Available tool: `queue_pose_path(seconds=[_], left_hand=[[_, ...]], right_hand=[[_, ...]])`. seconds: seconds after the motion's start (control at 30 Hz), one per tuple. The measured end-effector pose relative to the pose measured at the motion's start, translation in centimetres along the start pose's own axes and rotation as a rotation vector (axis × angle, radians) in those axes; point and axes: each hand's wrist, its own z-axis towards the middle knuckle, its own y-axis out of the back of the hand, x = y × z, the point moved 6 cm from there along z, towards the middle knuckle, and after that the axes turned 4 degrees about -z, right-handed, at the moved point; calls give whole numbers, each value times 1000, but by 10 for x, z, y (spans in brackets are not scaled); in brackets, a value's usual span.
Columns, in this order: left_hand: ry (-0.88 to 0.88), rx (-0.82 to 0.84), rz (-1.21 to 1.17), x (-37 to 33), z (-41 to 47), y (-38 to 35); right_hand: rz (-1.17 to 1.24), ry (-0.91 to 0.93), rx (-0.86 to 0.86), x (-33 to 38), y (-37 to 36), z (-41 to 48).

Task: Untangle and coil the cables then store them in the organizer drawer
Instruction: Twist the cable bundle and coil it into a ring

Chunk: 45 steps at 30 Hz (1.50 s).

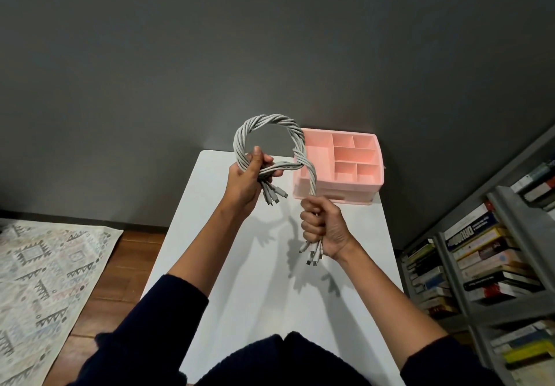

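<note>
Head view | step: untangling | your left hand (244, 180) and right hand (319, 225) each clench one end of the twisted cable bundle (270, 121), looped above the table (240, 250) | next: untwist strands, coil, open pink organizer (372, 184) drawer at far right.

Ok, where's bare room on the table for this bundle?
The white table is bare from its near end up to the pink organizer, and in the far strip left of it. Crowded: the organizer fills the far right corner; left hand and right hand hold the cable bundle above the middle.
</note>
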Motion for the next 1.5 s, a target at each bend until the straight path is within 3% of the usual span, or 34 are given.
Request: queue_pose_path(seconds=[0.1, 0.2, 0.3, 0.43, 0.53, 0.63, 0.83, 0.97, 1.27, 1.37, 1.5], left_hand=[[35, 28, 5, 0, 0, -3], [62, 71, 55, -3, 0, -6], [62, 109, 126, -4, -2, -8], [68, 159, 230, 2, -8, -11], [77, 206, 287, 5, -13, -15], [106, 220, 286, 10, -17, -18], [246, 179, 125, 26, -30, -23], [308, 143, 151, 33, -33, -18], [309, -118, 82, 44, -28, -10], [299, -70, -56, 40, -31, -19], [297, 114, -121, 32, -35, -30]], right_hand=[[68, -15, 79, 1, -5, -2], [-26, -35, 109, -1, -2, 1], [-300, -34, 66, -5, 6, 1], [-983, -18, 56, -3, 5, -1], [-1085, -141, 115, -8, 7, 1], [-1011, -120, 30, -5, 18, 8], [-573, 220, -215, 19, 17, 16], [-211, 364, -365, 36, 20, 16], [406, 270, -215, 24, 0, 17], [506, 272, -110, 17, -3, 17], [515, 277, -79, 16, -2, 17]])
